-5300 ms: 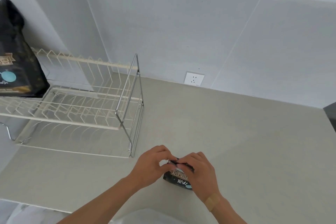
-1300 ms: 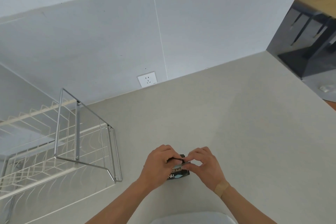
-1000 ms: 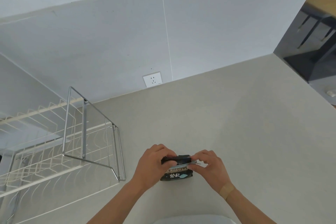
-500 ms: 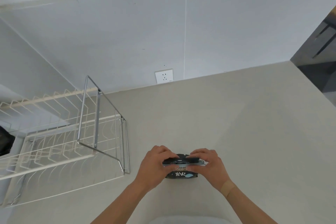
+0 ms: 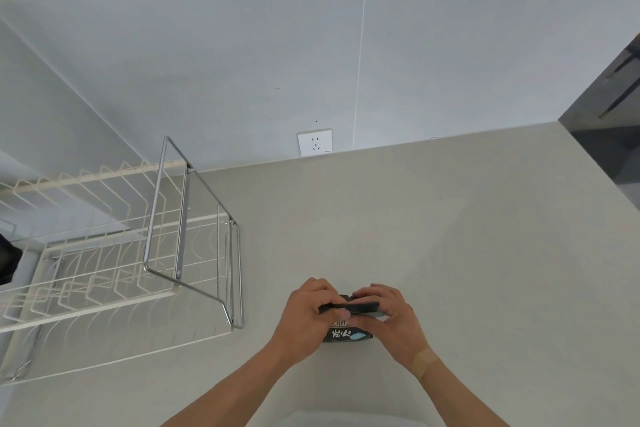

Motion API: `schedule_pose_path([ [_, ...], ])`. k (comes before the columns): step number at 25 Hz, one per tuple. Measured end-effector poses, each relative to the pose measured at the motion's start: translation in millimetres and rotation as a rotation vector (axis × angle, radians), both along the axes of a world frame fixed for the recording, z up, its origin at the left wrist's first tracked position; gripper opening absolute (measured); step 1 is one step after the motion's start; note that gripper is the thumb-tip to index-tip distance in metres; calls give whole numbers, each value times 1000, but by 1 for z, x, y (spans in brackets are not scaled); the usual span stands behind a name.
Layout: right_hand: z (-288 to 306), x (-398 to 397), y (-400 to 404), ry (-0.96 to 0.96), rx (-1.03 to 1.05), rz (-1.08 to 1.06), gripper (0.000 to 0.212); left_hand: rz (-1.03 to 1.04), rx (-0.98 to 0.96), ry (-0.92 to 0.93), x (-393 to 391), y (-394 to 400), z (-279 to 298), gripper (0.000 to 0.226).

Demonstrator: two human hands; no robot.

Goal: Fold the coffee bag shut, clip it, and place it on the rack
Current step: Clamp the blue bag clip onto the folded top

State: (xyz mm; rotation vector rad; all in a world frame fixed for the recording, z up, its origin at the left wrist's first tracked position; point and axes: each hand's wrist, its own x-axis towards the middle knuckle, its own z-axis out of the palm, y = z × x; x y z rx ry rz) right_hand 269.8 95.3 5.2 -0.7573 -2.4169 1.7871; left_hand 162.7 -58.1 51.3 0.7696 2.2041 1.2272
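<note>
Beige matte counter (image 5: pixel 450 253), wire rack (image 5: pixel 114 253) at left.
Left hand (image 5: pixel 304 319) and right hand (image 5: pixel 394 319) pinch a black clip (image 5: pixel 356 307) onto the glossy coffee bag (image 5: pixel 346 334).

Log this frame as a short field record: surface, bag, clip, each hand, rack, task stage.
surface: beige counter
bag: small black coffee bag standing on the counter, top folded over
clip: dark bar across the fold; whether it is locked cannot be told
left hand: pinching the bag's top at its left end
right hand: pinching the right end
rack: wire rack to the left, apart from the bag
stage: clipping; bag not on the rack
</note>
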Motion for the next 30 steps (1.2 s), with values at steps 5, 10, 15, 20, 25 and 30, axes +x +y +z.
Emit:
schedule_pose_path([
  [5, -5, 1, -2, 8, -54, -43, 28, -16, -19, -17, -2, 2, 0, 11],
  [10, -2, 6, 6, -27, -214, 4, 64, -96, -121, 46, -12, -14, 0, 57],
  [15, -11, 31, 20, -164, -194, 49, 98, -76, -229, -140, -10, -51, -24, 100],
  [20, -14, 25, 17, -250, -101, 137, 90, -47, -280, -209, -14, -52, -39, 102],
  [25, -20, 16, 11, -282, -46, 96, 75, -60, -397, -103, -15, -47, -49, 85],
  [30, -21, 13, 6, -313, -25, 49, 64, 2, -458, 3, -7, -45, -57, 79],
])
